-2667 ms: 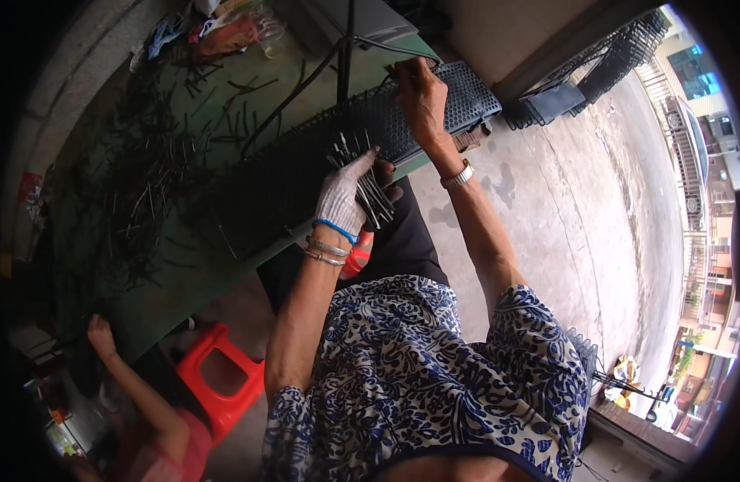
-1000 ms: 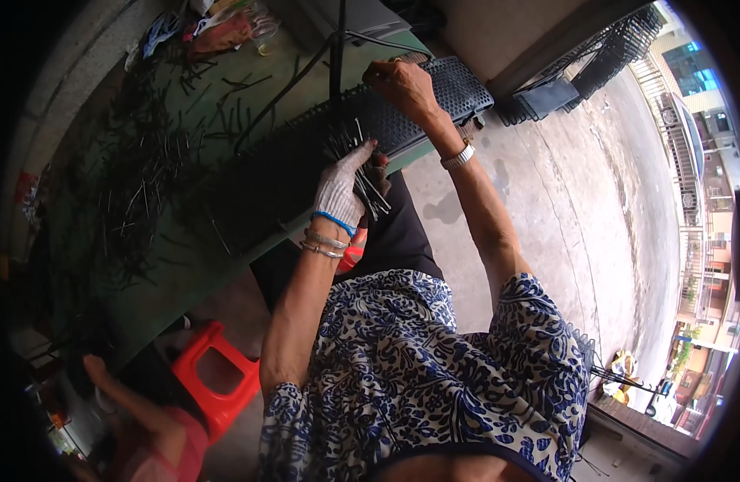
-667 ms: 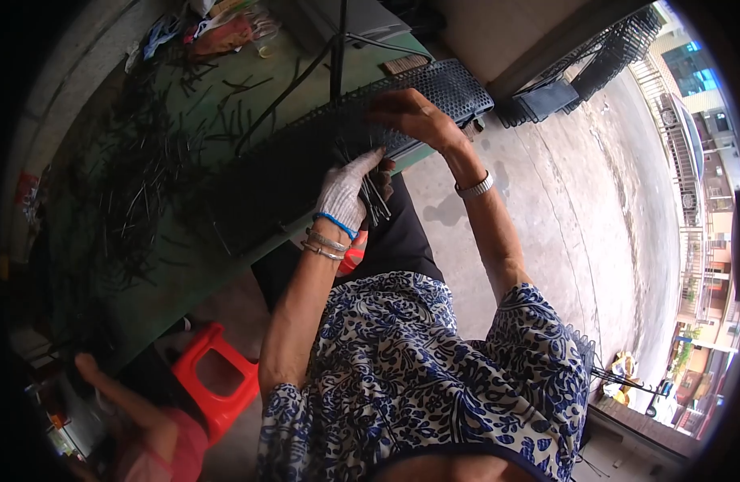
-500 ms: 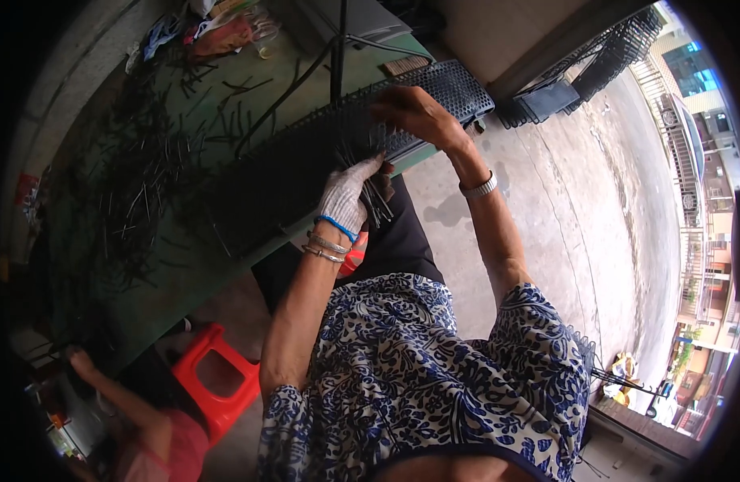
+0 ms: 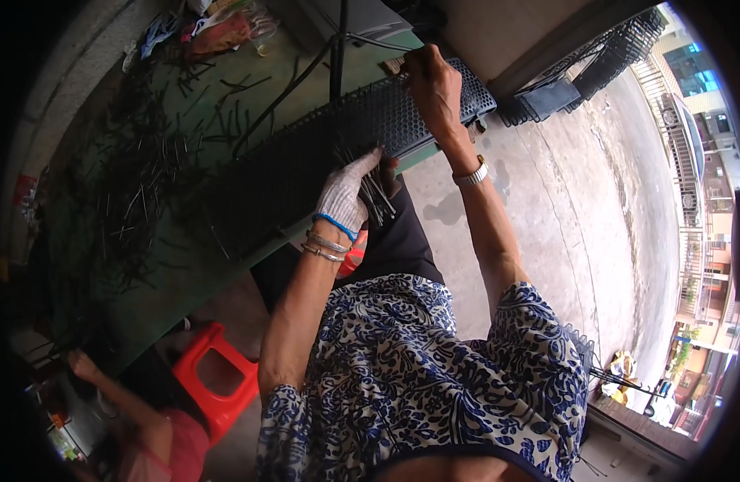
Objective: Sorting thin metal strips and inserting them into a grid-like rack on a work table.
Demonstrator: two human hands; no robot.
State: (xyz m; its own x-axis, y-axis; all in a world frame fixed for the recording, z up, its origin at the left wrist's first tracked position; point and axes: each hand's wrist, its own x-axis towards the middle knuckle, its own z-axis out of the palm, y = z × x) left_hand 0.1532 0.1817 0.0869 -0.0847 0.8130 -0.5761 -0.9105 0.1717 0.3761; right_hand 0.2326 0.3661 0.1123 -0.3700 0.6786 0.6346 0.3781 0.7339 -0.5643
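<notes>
My left hand (image 5: 343,195), in a white knit glove with a blue cuff, grips a bundle of thin dark rods (image 5: 378,201). The rods stick out on both sides of the closed fingers, over the table's near edge. In front of it lies a long black panel (image 5: 382,116) pierced with rows of holes. My bare right hand (image 5: 436,92) is closed above the far right part of this panel, at its far edge. Its fingertips face away, so anything pinched in them is hidden.
Loose dark rods (image 5: 145,177) lie heaped across the green table (image 5: 177,293). A dark upright pole (image 5: 338,60) stands behind the panel. Below left are a red plastic stool (image 5: 217,377) and another person's arm (image 5: 125,398). More black mesh pieces (image 5: 547,100) stand at the right.
My right hand has moved away from me, up to the panel's far edge, and its fingers have closed. My left hand stays nearly in place with the rods.
</notes>
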